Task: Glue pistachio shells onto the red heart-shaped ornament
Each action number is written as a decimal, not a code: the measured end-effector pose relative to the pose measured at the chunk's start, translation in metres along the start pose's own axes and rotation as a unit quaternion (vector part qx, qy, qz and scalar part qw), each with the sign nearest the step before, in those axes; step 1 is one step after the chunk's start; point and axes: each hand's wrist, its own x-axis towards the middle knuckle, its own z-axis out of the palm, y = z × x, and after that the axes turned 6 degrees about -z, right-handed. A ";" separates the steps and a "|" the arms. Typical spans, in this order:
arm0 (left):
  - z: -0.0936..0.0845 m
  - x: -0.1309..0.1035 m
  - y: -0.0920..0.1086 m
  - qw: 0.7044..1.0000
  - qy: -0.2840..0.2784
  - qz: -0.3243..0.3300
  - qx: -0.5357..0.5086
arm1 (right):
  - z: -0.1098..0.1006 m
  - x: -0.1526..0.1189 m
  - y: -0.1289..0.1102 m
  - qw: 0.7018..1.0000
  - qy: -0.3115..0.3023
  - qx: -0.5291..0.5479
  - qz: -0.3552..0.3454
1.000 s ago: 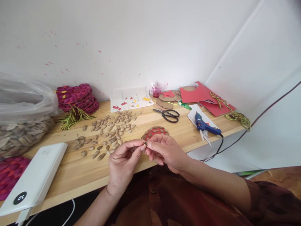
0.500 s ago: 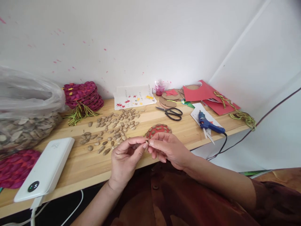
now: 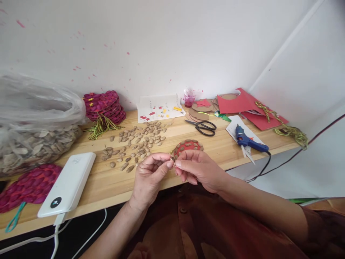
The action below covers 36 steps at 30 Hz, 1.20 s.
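My left hand [image 3: 147, 178] and my right hand [image 3: 201, 169] meet over the front edge of the table. Thumb and forefinger of each are closed on a small brown piece [image 3: 173, 158], too small to name surely. Just behind them lies a red disc [image 3: 188, 145] with brown peanut shells on it, its near part hidden by my right hand. Many loose peanut shells [image 3: 147, 142] are scattered on the wood to the left of the disc.
Scissors [image 3: 206, 127], a blue glue gun [image 3: 248, 140] and red card [image 3: 234, 103] lie to the right. At left are a plastic bag of shells [image 3: 40, 144], a white power bank [image 3: 68, 183] with a cable, and purple shell-covered pieces [image 3: 104, 106]. A wall stands behind.
The whole view has shifted, so the table's things sit further right. Both hands remain fingertip to fingertip on the small brown piece, which shows slightly more.
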 end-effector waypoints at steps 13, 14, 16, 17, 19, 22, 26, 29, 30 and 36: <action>-0.003 -0.001 0.000 1.000 -0.017 0.003 0.023 | 0.000 0.001 -0.003 1.000 0.009 -0.023 0.010; -0.003 -0.001 0.000 1.000 -0.019 0.003 0.021 | 0.000 0.001 -0.004 1.000 0.011 -0.023 0.011; -0.003 -0.001 -0.002 1.000 -0.023 -0.003 0.016 | 0.001 0.001 -0.003 0.999 0.013 -0.026 0.013; -0.003 -0.001 -0.002 1.000 -0.024 -0.008 0.014 | 0.001 0.001 -0.003 0.999 0.013 -0.027 0.015; -0.003 -0.001 -0.003 1.000 -0.022 -0.018 0.009 | 0.001 0.000 -0.004 0.999 0.016 -0.031 0.017; -0.004 -0.001 -0.004 1.000 -0.016 -0.021 0.008 | 0.001 0.000 -0.004 0.999 0.022 -0.038 0.023; -0.003 -0.002 -0.004 1.000 -0.007 -0.028 0.012 | 0.001 0.001 -0.003 0.998 0.024 -0.052 0.026; -0.002 -0.003 -0.004 0.999 -0.005 -0.038 0.013 | 0.000 0.002 -0.001 0.997 0.026 -0.070 0.023; -0.001 -0.003 -0.004 0.999 -0.003 -0.038 0.013 | -0.001 0.002 -0.001 0.996 0.027 -0.078 0.019; 0.002 -0.004 -0.003 0.999 0.005 -0.033 0.023 | -0.007 0.001 -0.002 0.986 0.033 -0.162 -0.011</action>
